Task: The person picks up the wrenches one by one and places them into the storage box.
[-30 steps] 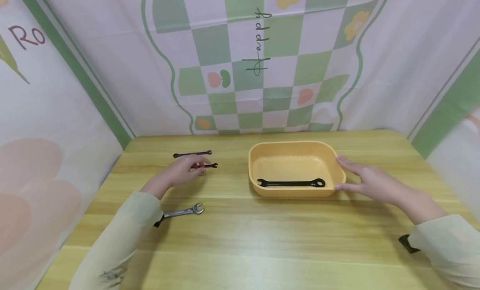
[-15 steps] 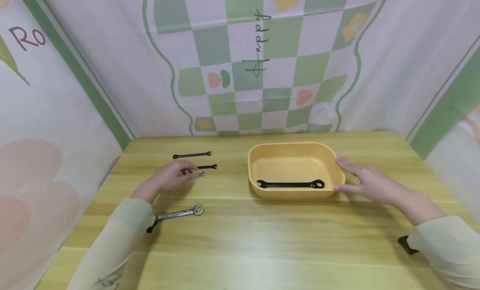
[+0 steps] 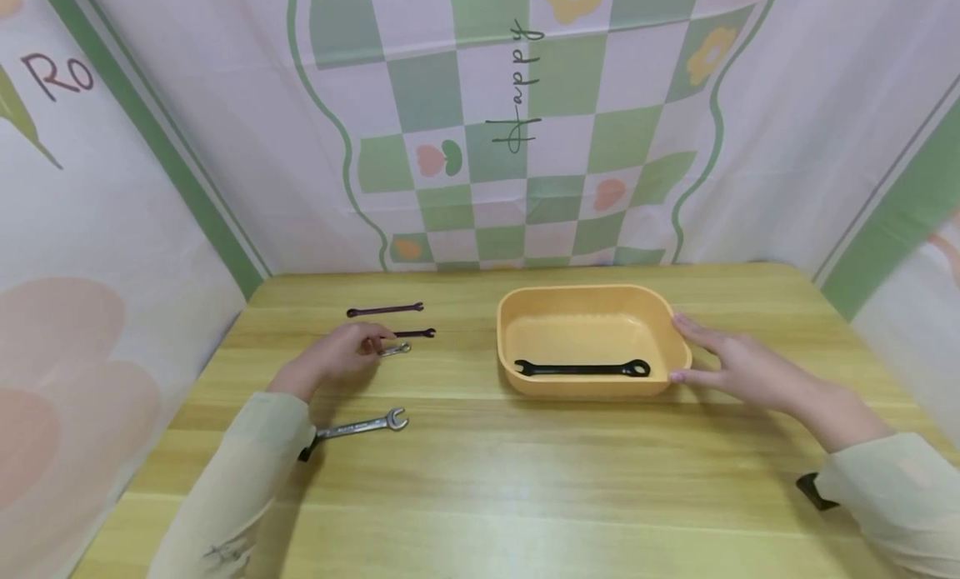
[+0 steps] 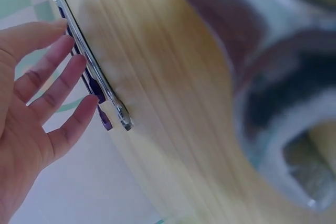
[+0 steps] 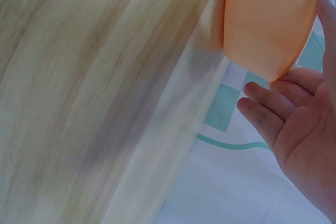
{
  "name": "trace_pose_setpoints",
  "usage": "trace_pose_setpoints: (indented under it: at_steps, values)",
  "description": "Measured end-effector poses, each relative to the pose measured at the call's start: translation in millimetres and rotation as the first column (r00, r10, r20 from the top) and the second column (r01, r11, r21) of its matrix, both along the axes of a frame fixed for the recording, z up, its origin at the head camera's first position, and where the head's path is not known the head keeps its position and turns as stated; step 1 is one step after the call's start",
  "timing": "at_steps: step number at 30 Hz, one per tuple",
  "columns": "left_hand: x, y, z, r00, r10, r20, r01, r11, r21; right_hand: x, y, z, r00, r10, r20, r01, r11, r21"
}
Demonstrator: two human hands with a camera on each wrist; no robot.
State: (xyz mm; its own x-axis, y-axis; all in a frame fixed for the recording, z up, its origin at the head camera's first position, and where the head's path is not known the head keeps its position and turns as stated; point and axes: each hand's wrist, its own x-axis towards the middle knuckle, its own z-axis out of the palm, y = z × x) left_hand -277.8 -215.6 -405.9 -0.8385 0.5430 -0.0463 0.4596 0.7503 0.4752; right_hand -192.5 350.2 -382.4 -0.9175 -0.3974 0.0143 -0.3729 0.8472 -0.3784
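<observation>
In the head view, my left hand (image 3: 339, 356) is over the left ends of a small silver wrench (image 3: 395, 349) and a dark wrench (image 3: 414, 334). Its fingers (image 4: 73, 72) look loosely extended beside the wrenches in the left wrist view, with nothing plainly pinched between them. My right hand (image 3: 750, 371) rests against the right end of a yellow plastic bin (image 3: 592, 386), thumb and fingers spread along its rim. A black wrench (image 3: 581, 369) lies inside, along the near wall. The left hand hides part of both small wrenches.
Another dark purple wrench (image 3: 384, 310) lies farther back on the wooden table (image 3: 487, 479). Nearer, a larger silver wrench (image 3: 360, 427) sits partly under the left sleeve (image 3: 255, 454). A printed curtain (image 3: 495, 204) hangs behind the table.
Over the second, my left hand has drawn back leftward, uncovering more of the small silver wrench and the larger one. Since half a second ago it has barely moved. The right hand stays on the bin.
</observation>
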Motion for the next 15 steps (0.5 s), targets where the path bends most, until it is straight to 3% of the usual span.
trace_pose_setpoints:
  at_steps: [6, 15]
  values:
    - [-3.3, -0.1, -3.5, 0.999, -0.014, -0.033, 0.013, 1.0, -0.024, 0.3, 0.7, -0.7, 1.0, -0.001, -0.001, 0.001, 1.0, -0.002]
    - [-4.6, 0.6, -4.3, 1.0, -0.001, -0.025, 0.0, 0.999, -0.041, 0.0, 0.7, -0.7, 1.0, -0.002, -0.002, 0.002, 1.0, -0.005]
